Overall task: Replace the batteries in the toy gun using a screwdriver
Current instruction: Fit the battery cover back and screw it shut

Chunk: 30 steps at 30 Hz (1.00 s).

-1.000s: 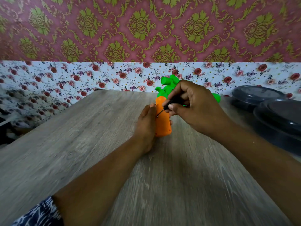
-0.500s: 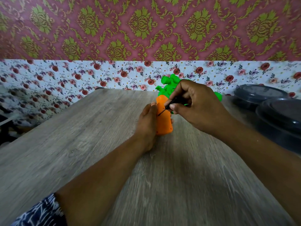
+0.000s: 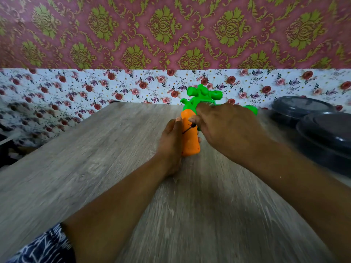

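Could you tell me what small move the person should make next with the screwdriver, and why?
Probably keep turning the screwdriver: the right hand pinches it, its tip against the toy gun's orange grip, which the left hand steadies, and no battery cover looks open yet.

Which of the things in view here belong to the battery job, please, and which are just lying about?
Part of the job:
- toy gun, orange grip held by the left hand
- screwdriver, pinched by the right hand, tip against the orange grip

Just lying about:
- two dark lidded containers at the table's right edge
- wooden table itself, only the work surface
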Each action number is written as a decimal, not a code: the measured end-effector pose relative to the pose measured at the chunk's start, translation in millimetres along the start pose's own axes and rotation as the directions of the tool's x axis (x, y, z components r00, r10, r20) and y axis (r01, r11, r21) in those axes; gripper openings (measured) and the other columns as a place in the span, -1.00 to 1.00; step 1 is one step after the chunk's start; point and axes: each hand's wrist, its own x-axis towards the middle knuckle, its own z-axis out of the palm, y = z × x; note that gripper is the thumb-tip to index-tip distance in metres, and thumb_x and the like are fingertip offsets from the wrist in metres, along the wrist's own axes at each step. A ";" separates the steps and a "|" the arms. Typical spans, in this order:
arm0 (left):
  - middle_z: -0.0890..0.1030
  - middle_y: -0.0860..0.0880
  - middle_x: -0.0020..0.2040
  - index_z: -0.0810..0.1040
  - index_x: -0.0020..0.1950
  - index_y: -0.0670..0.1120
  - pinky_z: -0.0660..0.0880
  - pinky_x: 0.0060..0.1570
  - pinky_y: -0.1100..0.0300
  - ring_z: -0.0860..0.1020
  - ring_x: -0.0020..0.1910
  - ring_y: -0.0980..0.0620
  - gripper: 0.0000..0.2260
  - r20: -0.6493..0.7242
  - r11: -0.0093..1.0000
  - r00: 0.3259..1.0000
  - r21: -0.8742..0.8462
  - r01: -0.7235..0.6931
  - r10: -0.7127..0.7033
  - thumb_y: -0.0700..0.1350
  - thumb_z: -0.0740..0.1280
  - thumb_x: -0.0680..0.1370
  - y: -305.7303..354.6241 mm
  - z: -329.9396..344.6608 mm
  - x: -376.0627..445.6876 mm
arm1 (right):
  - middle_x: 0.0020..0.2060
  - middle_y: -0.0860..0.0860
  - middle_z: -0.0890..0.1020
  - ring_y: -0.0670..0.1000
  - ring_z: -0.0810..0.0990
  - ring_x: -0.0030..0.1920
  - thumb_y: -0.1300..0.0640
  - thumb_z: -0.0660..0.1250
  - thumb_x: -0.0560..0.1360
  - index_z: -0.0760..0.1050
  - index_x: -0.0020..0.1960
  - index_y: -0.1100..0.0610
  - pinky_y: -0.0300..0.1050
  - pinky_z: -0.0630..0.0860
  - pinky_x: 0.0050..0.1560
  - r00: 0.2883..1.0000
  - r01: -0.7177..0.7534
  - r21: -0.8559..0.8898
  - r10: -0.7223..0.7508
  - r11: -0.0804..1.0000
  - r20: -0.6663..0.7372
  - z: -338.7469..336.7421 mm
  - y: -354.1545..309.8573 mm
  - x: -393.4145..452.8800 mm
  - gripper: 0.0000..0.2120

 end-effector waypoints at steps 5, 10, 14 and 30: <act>0.64 -0.13 -0.07 0.45 0.17 -0.16 0.58 -0.18 0.08 0.66 -0.28 0.03 -0.72 -0.034 0.999 0.999 -0.027 0.023 -0.024 -0.03 0.04 0.67 -0.1 1.5 1.7 | -0.28 0.05 0.47 0.18 0.52 -0.23 0.23 0.14 0.54 0.27 0.17 0.13 -0.07 0.27 -0.37 0.977 -0.006 0.169 -0.031 0.986 0.213 0.0 0.2 -0.5 -0.79; 0.63 -0.12 -0.07 0.43 0.22 -0.16 0.58 -0.21 0.09 0.66 -0.30 0.05 -0.69 -0.034 0.999 0.999 -0.001 0.034 -0.034 -0.02 0.01 0.67 0.7 1.2 3.7 | -0.44 -0.06 0.21 -0.06 0.17 -0.49 0.27 0.09 0.53 0.15 0.27 0.16 -0.12 0.02 -0.50 0.970 0.033 0.079 -0.051 0.996 0.238 -3.4 -3.4 -0.7 -0.67; 0.66 -0.10 -0.04 0.43 0.28 -0.19 0.60 -0.14 0.08 0.67 -0.20 0.01 -0.65 -0.028 1.000 1.000 0.007 -0.001 0.001 -0.02 0.02 0.67 -1.9 1.1 4.0 | -0.39 -0.03 0.36 0.01 0.21 -0.46 0.07 0.07 0.60 0.08 0.25 0.06 -0.14 0.04 -0.49 0.976 0.089 -0.016 -0.084 0.996 0.199 -5.6 -0.7 -0.6 -0.73; 0.62 0.00 -0.39 0.46 -0.09 -0.11 0.52 -0.44 0.29 0.60 -0.45 0.15 -0.76 -0.018 0.996 0.999 0.070 -0.049 0.050 -0.13 0.05 0.67 2.7 2.2 0.2 | -0.27 0.04 0.52 0.09 0.41 -0.29 0.05 0.14 0.58 0.33 0.10 0.05 -0.08 0.27 -0.31 0.994 0.031 0.244 -0.055 0.969 0.092 0.9 -1.1 -1.1 -0.87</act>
